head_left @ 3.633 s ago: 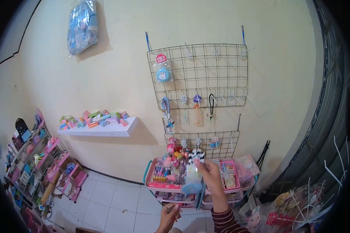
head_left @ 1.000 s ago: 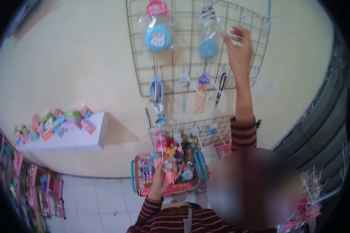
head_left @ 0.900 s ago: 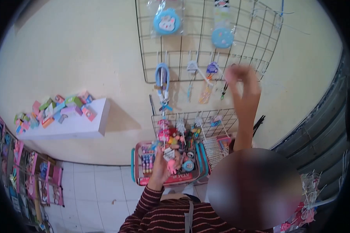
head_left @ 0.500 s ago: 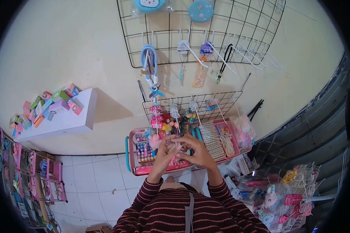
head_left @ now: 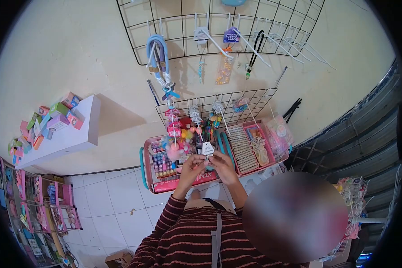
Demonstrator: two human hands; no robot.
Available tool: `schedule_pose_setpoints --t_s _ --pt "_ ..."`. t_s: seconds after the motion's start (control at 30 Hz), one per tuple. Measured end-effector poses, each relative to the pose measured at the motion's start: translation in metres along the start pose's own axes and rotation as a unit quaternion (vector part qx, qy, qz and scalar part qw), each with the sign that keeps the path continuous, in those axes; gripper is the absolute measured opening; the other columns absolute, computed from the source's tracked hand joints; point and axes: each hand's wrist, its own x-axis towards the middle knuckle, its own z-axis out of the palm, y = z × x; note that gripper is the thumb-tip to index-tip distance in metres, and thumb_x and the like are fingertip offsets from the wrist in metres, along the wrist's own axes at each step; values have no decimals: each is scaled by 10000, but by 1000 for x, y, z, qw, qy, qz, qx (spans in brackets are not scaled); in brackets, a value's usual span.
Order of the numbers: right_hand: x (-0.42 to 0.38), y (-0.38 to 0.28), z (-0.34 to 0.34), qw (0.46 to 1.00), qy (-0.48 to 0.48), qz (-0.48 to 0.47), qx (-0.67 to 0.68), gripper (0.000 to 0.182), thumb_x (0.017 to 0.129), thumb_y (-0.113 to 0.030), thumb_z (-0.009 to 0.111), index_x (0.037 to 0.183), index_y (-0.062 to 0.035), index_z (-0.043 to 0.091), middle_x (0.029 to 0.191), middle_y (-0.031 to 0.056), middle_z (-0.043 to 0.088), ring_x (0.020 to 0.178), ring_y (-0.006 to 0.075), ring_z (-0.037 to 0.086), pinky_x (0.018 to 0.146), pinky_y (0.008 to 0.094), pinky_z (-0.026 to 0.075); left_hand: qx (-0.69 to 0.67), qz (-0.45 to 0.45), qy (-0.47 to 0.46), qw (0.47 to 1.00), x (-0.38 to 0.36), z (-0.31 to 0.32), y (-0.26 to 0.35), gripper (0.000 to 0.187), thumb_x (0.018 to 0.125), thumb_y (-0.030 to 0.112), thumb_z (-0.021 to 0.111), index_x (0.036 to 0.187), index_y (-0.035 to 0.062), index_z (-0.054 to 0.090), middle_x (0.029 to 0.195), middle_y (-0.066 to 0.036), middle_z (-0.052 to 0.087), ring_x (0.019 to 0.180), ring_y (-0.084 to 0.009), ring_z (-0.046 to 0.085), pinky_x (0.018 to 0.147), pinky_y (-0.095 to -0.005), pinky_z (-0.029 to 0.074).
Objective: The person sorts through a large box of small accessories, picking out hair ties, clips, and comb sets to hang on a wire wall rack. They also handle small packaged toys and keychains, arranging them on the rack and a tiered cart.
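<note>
A small white hang card (head_left: 207, 148) with dark print stands upright between my two hands, in front of the tray. My left hand (head_left: 192, 171) pinches at its lower left side. From the right, my right hand (head_left: 224, 168) has thumb and fingers closed at the card's lower corner. Whatever hangs below the card is mostly hidden by the fingers. Just behind the hands hang colourful keychains on hooks, among them a pink fluffy one (head_left: 174, 152) and a bunch with white cards (head_left: 195, 114).
Pink trays (head_left: 165, 187) hold small bottles and strips of goods. Wire grids (head_left: 183, 54) with projecting hooks are on the wall. A white shelf (head_left: 91, 127) with small boxes juts out at left. A blurred oval (head_left: 295, 216) covers the lower right.
My hands have drawn slightly lower and flatter, and the white card now shows above the fingers. The view has shifted, and a blurred oval has appeared at the lower right.
</note>
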Motion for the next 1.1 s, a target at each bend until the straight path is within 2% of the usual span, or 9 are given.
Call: schedule_pose_setpoints --t_s 0.47,0.57,0.63,0.67,0.87,0.9,0.97,1.03,1.1 --pt "36 30 -2 971 89 -88 -202 154 760 -137 551 728 14 551 612 -6 507 572 33 434 511 173 328 -142 -64 45 987 13 -6 -32 180 832 208 447 888 37 457 684 -32 511 526 -82 454 476 -177 393" --pt "47 34 -3 966 106 -103 -214 171 754 -153 561 709 13 552 591 -7 510 547 32 431 479 180 323 -167 -83 14 982 15 -11 -39 290 845 310 390 941 41 441 836 -83 520 708 -157 521 578 -267 455" --pt "63 36 -2 952 119 -111 -260 153 767 -144 545 746 5 574 611 -19 503 559 30 434 492 177 328 -207 -143 60 966 16 -7 -36 375 837 390 364 995 55 418 914 -76 492 819 -127 471 702 -356 413" --pt "73 37 -2 951 126 -120 -255 153 767 -144 545 746 5 574 611 -19 503 559 30 434 492 177 328 -165 -164 53 971 16 -11 -41 496 812 454 372 1102 52 361 1087 -112 422 1034 -179 369 807 -448 333" --pt "137 46 -2 892 158 -222 -360 181 756 -183 545 744 -5 575 538 -13 510 458 62 426 416 215 318 -172 -215 97 956 6 -26 -73 594 797 462 390 1200 41 271 1197 -140 345 1106 -246 324 842 -404 323" --pt "131 34 2 879 154 -156 -423 172 749 -173 554 783 -6 572 610 14 537 530 91 485 479 215 379 -183 -221 98 953 2 -26 -72 568 802 446 391 1185 39 292 1184 -136 362 1079 -242 361 833 -381 337" --pt "128 53 -5 913 162 -255 -272 236 725 -153 574 911 -14 536 758 56 564 665 116 530 589 224 426 -174 -228 78 955 -3 -26 -66 535 806 422 398 1169 39 313 1159 -127 388 1035 -232 401 807 -353 353" --pt "100 50 -16 903 181 -229 -315 367 715 -169 592 1032 -31 470 890 83 555 776 123 530 679 249 435 -170 -243 51 954 -7 -21 -67 502 809 399 405 1153 40 334 1134 -118 414 990 -221 440 781 -325 369" --pt "69 80 -47 933 162 -206 -247 433 722 -219 596 1086 -49 435 909 82 559 751 126 530 666 267 438 -161 -223 51 960 -5 -19 -68 400 815 341 414 1090 50 399 1047 -90 478 889 -181 489 704 -277 380"
